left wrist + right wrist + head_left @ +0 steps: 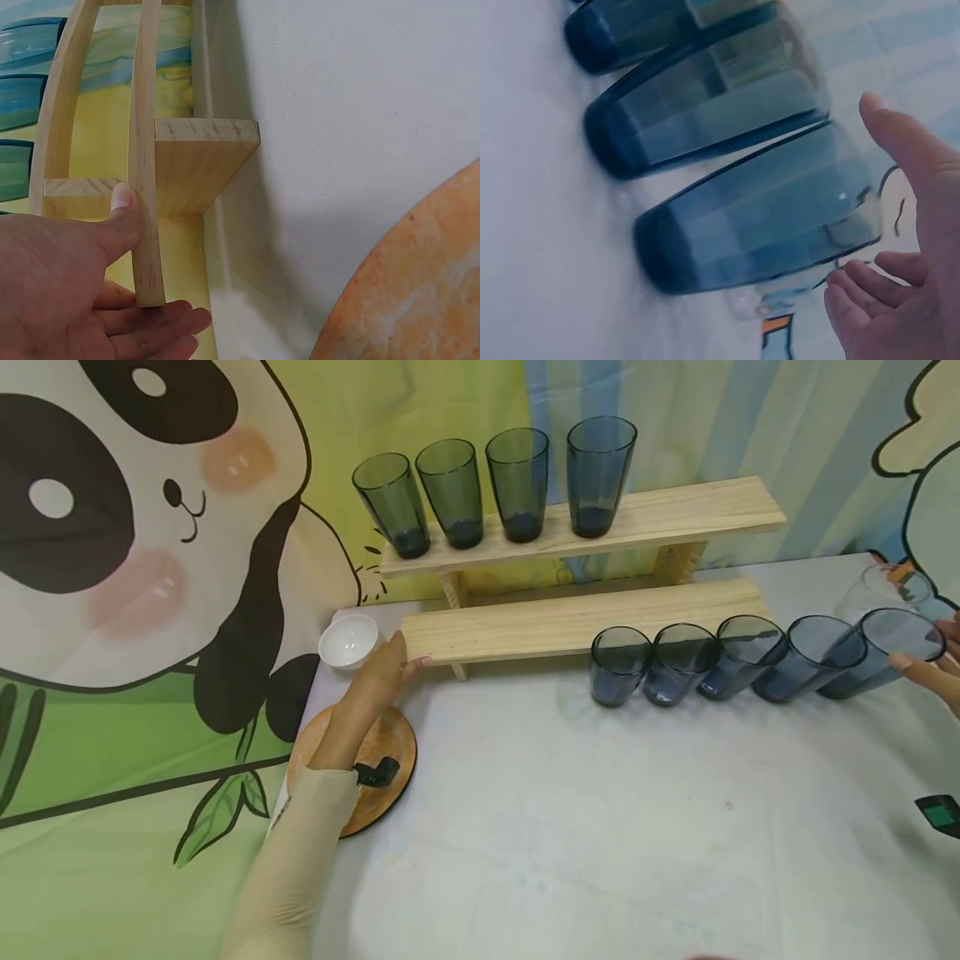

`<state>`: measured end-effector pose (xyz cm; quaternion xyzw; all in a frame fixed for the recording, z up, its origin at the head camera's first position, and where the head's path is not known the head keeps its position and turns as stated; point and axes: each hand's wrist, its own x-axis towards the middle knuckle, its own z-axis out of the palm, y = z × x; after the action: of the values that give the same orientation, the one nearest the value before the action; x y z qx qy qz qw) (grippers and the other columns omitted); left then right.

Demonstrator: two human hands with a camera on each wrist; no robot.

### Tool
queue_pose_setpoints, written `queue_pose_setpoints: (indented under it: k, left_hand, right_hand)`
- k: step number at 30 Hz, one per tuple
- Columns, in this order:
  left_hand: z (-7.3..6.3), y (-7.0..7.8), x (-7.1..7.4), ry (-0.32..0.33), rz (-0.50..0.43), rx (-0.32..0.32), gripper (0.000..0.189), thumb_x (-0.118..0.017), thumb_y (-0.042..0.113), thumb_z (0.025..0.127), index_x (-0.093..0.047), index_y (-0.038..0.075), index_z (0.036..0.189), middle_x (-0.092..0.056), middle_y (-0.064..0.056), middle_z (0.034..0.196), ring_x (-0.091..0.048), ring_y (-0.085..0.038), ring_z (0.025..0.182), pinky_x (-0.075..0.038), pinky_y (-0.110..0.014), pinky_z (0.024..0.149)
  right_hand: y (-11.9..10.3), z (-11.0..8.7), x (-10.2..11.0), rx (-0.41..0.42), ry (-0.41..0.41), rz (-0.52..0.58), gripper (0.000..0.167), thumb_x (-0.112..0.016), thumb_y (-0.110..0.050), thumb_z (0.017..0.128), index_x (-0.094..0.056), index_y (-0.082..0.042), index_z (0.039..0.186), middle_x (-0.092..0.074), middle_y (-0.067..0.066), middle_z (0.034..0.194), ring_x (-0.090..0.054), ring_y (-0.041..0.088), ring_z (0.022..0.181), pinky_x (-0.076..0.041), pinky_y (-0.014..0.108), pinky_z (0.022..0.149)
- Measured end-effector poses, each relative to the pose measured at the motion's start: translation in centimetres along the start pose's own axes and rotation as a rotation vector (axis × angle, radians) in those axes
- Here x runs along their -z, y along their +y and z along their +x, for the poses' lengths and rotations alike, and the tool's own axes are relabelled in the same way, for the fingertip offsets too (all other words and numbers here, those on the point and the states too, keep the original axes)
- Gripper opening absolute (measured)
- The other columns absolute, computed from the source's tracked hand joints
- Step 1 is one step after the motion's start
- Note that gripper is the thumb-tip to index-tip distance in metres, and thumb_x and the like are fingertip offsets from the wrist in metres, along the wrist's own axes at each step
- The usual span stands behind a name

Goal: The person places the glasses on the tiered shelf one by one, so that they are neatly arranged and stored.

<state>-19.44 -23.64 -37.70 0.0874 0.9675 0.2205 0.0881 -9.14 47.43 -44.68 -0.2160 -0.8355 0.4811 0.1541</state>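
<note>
A two-tier wooden shelf (555,618) stands at the back of the table. My left hand (382,672) holds the left end of its lower board (144,187), thumb on the upper face and fingers under the end. In front of the shelf's right part is a row of several blue-tinted drinking glasses (618,668), upright. My right hand (900,247) is beside the rim of the rightmost glass (757,217), thumb and fingers spread around it; the wrist view shows a gap between them. Several more tinted glasses (521,485) stand on the upper board.
A small white bowl (348,642) sits left of the shelf. Under my left forearm lies a round orange-brown plate (397,743). A clear glass (862,593) stands behind the rightmost tinted one. Printed cloth with a panda (247,693) hangs behind and left of the table.
</note>
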Motion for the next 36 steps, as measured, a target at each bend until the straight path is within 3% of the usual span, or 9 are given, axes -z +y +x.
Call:
queue_pose_setpoints:
  k: [2, 5, 7, 9, 11, 17, 20, 30, 36]
  left_hand:
    - [0.0, 0.1, 0.1, -0.004, 0.002, -0.003, 0.072, -0.059, 0.038, 0.109, -0.031, -0.010, 0.155, -0.053, -0.039, 0.144, -0.052, -0.050, 0.136, -0.041, -0.060, 0.113]
    - [-0.1, 0.2, 0.1, -0.009, 0.000, -0.001, 0.072, -0.059, 0.038, 0.109, -0.032, -0.010, 0.154, -0.053, -0.039, 0.143, -0.053, -0.050, 0.135, -0.042, -0.060, 0.112]
    - [-0.1, 0.2, 0.2, -0.010, 0.005, 0.004, 0.073, -0.059, 0.039, 0.108, -0.031, -0.010, 0.155, -0.053, -0.039, 0.143, -0.053, -0.050, 0.136, -0.043, -0.060, 0.112]
    - [-0.1, 0.1, 0.2, -0.010, 0.005, 0.007, 0.073, -0.060, 0.038, 0.108, -0.031, -0.009, 0.155, -0.053, -0.038, 0.144, -0.053, -0.049, 0.136, -0.043, -0.060, 0.112]
    - [-0.1, 0.1, 0.2, -0.010, 0.005, 0.008, 0.074, -0.059, 0.038, 0.108, -0.030, -0.009, 0.156, -0.052, -0.038, 0.145, -0.052, -0.049, 0.137, -0.042, -0.061, 0.112]
    - [-0.1, 0.2, 0.3, -0.012, -0.003, 0.015, 0.077, -0.059, 0.040, 0.108, -0.026, -0.007, 0.160, -0.049, -0.037, 0.150, -0.048, -0.049, 0.142, -0.040, -0.060, 0.115]
    - [-0.2, 0.2, 0.3, -0.013, -0.008, 0.019, 0.079, -0.059, 0.040, 0.108, -0.025, -0.006, 0.161, -0.048, -0.037, 0.151, -0.047, -0.049, 0.143, -0.039, -0.061, 0.116]
    - [-0.3, 0.2, 0.3, -0.012, -0.011, 0.026, 0.079, -0.059, 0.041, 0.108, -0.024, -0.006, 0.161, -0.047, -0.038, 0.152, -0.046, -0.050, 0.143, -0.038, -0.061, 0.117]
    - [-0.3, 0.0, 0.2, -0.012, -0.004, 0.030, 0.080, -0.058, 0.042, 0.109, -0.022, -0.007, 0.162, -0.046, -0.038, 0.153, -0.045, -0.050, 0.144, -0.038, -0.061, 0.117]
  right_hand:
    - [-2.8, -2.6, -0.7, 0.015, -0.006, 0.029, 0.066, -0.062, -0.021, 0.106, -0.029, -0.027, 0.164, -0.039, -0.020, 0.159, -0.030, -0.006, 0.147, -0.014, 0.024, 0.128]
    - [-2.3, -3.5, -1.5, 0.102, -0.012, 0.020, 0.061, -0.064, -0.013, 0.105, -0.038, -0.026, 0.159, -0.047, -0.022, 0.148, -0.038, -0.006, 0.142, -0.020, 0.030, 0.128]
    - [-1.5, -3.5, -1.9, 0.136, -0.033, -0.024, 0.063, -0.064, -0.012, 0.105, -0.037, -0.025, 0.160, -0.049, -0.010, 0.156, -0.038, 0.000, 0.148, -0.021, 0.036, 0.129]
    - [-0.6, -3.5, -2.2, 0.127, -0.061, -0.054, 0.072, -0.063, -0.015, 0.105, -0.026, -0.021, 0.167, -0.037, 0.000, 0.168, -0.030, 0.007, 0.157, -0.019, 0.037, 0.130]
    - [0.0, -3.4, -2.4, 0.136, -0.095, -0.071, 0.076, -0.064, -0.018, 0.105, -0.022, -0.020, 0.168, -0.033, 0.001, 0.171, -0.025, 0.010, 0.160, -0.017, 0.038, 0.130]
    - [0.5, -3.0, -2.8, 0.252, -0.104, 0.023, 0.070, -0.067, -0.005, 0.102, -0.039, -0.026, 0.163, -0.046, -0.024, 0.145, -0.034, 0.002, 0.151, -0.017, 0.040, 0.130]
    - [0.5, -2.9, -3.0, 0.287, -0.074, 0.044, 0.068, -0.067, -0.002, 0.100, -0.045, -0.026, 0.160, -0.047, -0.028, 0.140, -0.041, -0.004, 0.141, -0.020, 0.037, 0.130]
    - [0.6, -3.0, -3.5, 0.281, 0.001, 0.059, 0.062, -0.069, -0.001, 0.099, -0.050, -0.014, 0.157, -0.052, -0.037, 0.115, -0.047, -0.014, 0.114, -0.025, 0.026, 0.126]
    - [0.2, -2.9, -3.5, 0.223, 0.040, 0.047, 0.062, -0.069, -0.002, 0.099, -0.051, -0.020, 0.155, -0.052, -0.036, 0.116, -0.048, -0.013, 0.113, -0.030, 0.020, 0.121]
